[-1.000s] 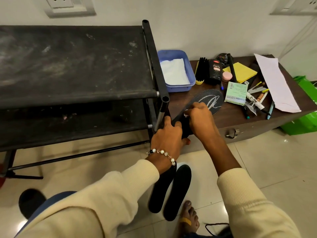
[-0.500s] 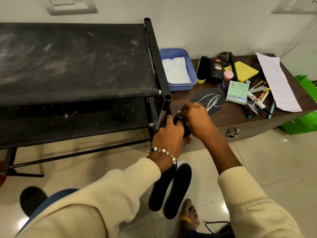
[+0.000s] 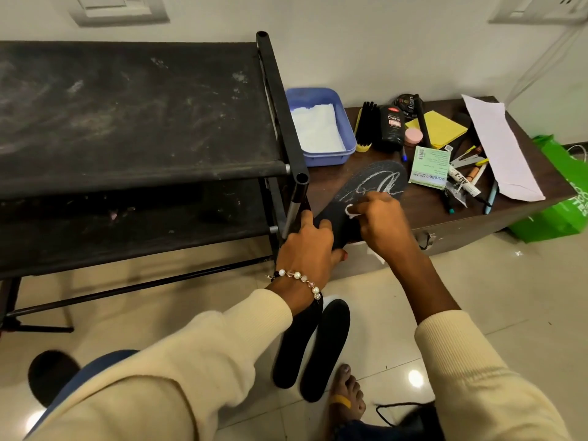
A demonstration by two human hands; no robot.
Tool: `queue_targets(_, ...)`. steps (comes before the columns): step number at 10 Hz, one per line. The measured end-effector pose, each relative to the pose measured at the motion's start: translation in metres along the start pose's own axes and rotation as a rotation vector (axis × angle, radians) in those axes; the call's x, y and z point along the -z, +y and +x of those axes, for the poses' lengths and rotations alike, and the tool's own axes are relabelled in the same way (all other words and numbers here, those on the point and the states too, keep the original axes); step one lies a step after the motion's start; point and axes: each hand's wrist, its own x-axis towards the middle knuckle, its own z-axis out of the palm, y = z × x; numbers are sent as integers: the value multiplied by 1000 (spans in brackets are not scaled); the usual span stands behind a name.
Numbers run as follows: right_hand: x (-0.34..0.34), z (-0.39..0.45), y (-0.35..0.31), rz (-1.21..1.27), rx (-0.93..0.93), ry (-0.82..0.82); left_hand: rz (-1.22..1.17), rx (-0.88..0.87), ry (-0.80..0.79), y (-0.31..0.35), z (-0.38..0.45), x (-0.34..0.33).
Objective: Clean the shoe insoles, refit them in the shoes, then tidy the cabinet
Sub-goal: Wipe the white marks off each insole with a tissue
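The left hand (image 3: 307, 246) grips the heel end of a flat black foam insole (image 3: 366, 198) streaked with white smears; the right hand (image 3: 380, 222) pinches a small white wipe (image 3: 351, 211) against it. Cleaning looks underway; next, probably rub toward the toe. The insole lies on the dark wooden cabinet (image 3: 496, 214), toe pointing up-right, away.

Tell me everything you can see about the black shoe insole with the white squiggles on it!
The insole is black, flat and foot-shaped, with white smears across its rounded far end. It lies slanted on the brown cabinet, its near end sticking out over the front edge. The left hand grips that near end, and the right hand presses a small white wad onto its middle. Its surface looks finely speckled. It lies apart from the blue tub behind it.
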Motion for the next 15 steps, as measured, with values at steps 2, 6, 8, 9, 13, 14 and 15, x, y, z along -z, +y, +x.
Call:
queue_targets(2, 5, -8, -15, -43, 174, -100, 97, 12, 34, 2, -1, 1)
queue_targets(6, 20, -12, 15, 734, -507, 257, 95, -81, 145, 14, 5, 5)
queue_targets(8, 14, -11, 9, 588, -482, 234, 99, -171, 177, 14, 13, -5)
queue_targets(9, 8, -13, 9, 282, -316, 202, 84, -78, 119, 11, 17, -7)
queue_targets(13, -3, -15, 13, 81, -118, 138, 70, -54, 50, 13, 15, -7)
queue_targets(14, -7, -16, -1, 208, -100, 114, 75, -63, 61, 12, 13, -8)
queue_targets(15, -9, -17, -8, 220, 2, -19, 62, -79, 77, 13, 11, -8)
